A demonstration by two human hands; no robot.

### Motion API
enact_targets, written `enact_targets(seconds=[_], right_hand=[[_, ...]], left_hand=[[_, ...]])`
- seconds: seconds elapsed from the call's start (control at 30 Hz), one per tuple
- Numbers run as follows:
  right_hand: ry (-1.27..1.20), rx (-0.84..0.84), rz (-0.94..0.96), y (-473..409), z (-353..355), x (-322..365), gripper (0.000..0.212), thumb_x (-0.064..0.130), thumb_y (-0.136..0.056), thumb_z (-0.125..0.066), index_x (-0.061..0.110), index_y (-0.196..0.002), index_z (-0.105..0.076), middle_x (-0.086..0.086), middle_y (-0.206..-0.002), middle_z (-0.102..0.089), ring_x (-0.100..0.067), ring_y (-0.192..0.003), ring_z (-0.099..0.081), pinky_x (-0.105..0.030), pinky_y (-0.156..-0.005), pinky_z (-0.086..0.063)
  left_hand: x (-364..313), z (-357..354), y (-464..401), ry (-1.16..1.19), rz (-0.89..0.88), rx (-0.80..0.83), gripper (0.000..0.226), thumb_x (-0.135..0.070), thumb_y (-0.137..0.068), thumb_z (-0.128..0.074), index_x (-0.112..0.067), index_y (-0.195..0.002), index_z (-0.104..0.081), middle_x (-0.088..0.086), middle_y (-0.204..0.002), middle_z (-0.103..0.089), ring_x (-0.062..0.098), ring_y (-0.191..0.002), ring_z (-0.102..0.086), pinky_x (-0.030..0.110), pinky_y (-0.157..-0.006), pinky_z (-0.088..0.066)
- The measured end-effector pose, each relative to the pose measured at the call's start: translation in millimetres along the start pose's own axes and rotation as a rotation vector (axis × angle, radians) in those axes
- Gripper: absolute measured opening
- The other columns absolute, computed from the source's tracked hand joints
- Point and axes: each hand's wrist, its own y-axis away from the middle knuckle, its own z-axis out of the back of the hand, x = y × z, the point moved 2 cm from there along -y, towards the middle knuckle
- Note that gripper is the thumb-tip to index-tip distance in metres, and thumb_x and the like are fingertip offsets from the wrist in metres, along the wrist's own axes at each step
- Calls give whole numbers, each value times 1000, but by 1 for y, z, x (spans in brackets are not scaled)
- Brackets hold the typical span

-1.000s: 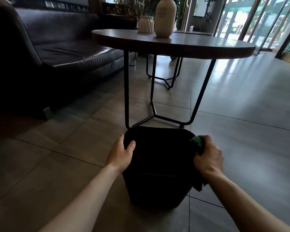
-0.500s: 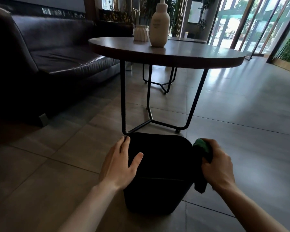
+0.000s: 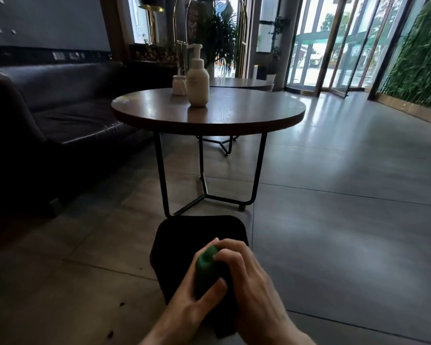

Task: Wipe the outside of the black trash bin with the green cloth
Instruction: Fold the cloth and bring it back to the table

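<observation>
Both hands came off the bin's sides and met over it: a second earlier the left gripped the left rim and the right pressed the cloth against the right wall. Camera also tilted up, so more of the room showed.

Head view, the only one:
- Black trash bin [image 3: 182,247] stood on the tiled floor [image 3: 334,232], just in front of the round table's [image 3: 234,115] legs, near the bottom of frame. Its near side was covered by the hands.
- Green cloth [image 3: 205,263] was bunched into a wad, held between both hands above the bin's near edge. A dark tail of it seemed to hang below the right hand; too dim to be sure.
- Left hand [image 3: 192,305]: fingers [image 3: 215,288] curled up around the wad from below, pinching it.
- Right hand [image 3: 254,280]: fingers [image 3: 228,257] pressed down over the wad's top, closed on it.
- Pump bottle [image 3: 197,80] and small white jar [image 3: 179,84] stood on the surface, untouched. Dark sofa [image 3: 60,115] at left.

Progress, my read: mid-task. Cloth looked like it was being refolded or regripped, not in contact with a bin wall at that instant. Can't judge which walls were clean; black plastic in low light showed nothing. Near face and back likely still needed passes.
</observation>
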Motion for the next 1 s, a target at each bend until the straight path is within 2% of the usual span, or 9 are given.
enact_targets(seconds=[0.17, 0.3, 0.4, 0.47, 0.57, 0.67, 0.77, 0.93, 1.0], right_hand=[[-111, 107, -57, 6, 10, -1, 68, 11, -73, -62, 35, -131, -34, 16, -139, -35, -14, -125, -49, -36, -91, -55], [-418, 298, -331, 21, 31, -24, 100, 51, -69, -88, 56, -147, -25, 35, -147, -36, 8, -141, -35, -14, -109, -40], [-794, 389, -461, 21, 38, -29, 86, 45, -80, -86, 52, -149, -34, 16, -143, -56, -6, -133, -55, -32, -110, -48], [-849, 331, -467, 17, 37, -25, 69, 34, -86, -83, 43, -145, -46, 2, -134, -66, -17, -124, -64, -42, -106, -52], [-764, 210, -427, 12, 31, -23, 51, 25, -85, -83, 34, -130, -61, 3, -122, -72, -15, -115, -69, -35, -98, -57], [-566, 137, -395, 11, 26, -26, 40, 23, -81, -85, 36, -115, -67, 10, -110, -73, -11, -104, -70, -28, -86, -59], [-221, 121, -314, 11, 14, -28, 45, 14, -79, -80, 39, -112, -64, 17, -107, -65, -6, -97, -65, -32, -82, -57], [237, 152, -147, 7, -16, -17, 46, 23, -80, -75, 39, -120, -58, 12, -109, -60, -11, -89, -62, -33, -59, -58], [290, 178, -168, 2, -23, -13, 48, 23, -77, -79, 37, -119, -62, 9, -106, -63, -13, -86, -64, -31, -66, -58]], left_hand=[[-10, -4, 14, -69, -67, -171, 58, -42, -79, -78, -33, -132, -60, -4, -132, -68, 12, -126, -63, 31, -107, -50], [-22, 2, 21, -50, -109, -208, 54, -30, -78, -82, -33, -128, -63, -1, -129, -69, 17, -122, -65, 22, -95, -54], [-28, 2, 22, 47, -114, -156, 63, -25, -78, -83, -27, -135, -58, 6, -130, -67, 23, -121, -66, 22, -91, -55], [-31, 0, 20, 15, -117, -140, 69, -24, -78, -83, -27, -140, -53, 5, -130, -66, 23, -120, -66, 22, -90, -56], [-35, 3, 18, -167, -89, -145, 77, -30, -75, -85, -33, -140, -45, -3, -122, -67, 20, -114, -68, 22, -85, -57], [-36, 19, 16, -572, -148, -153, 61, -38, -75, -85, -37, -126, -51, -13, -110, -69, 10, -103, -70, 24, -81, -56], [-36, 33, 15, -1028, -240, -195, 53, -33, -65, -85, -42, -108, -55, -22, -105, -66, 2, -101, -61, 34, -94, -55], [-14, 36, 1, -1295, -237, -42, 89, -18, -56, -94, -26, -138, -60, -8, -128, -70, 10, -123, -62, 41, -113, -42], [-5, 41, -4, -1307, -190, 6, 89, -12, -57, -93, -23, -139, -61, -4, -137, -66, 15, -130, -61, 44, -114, -43]])
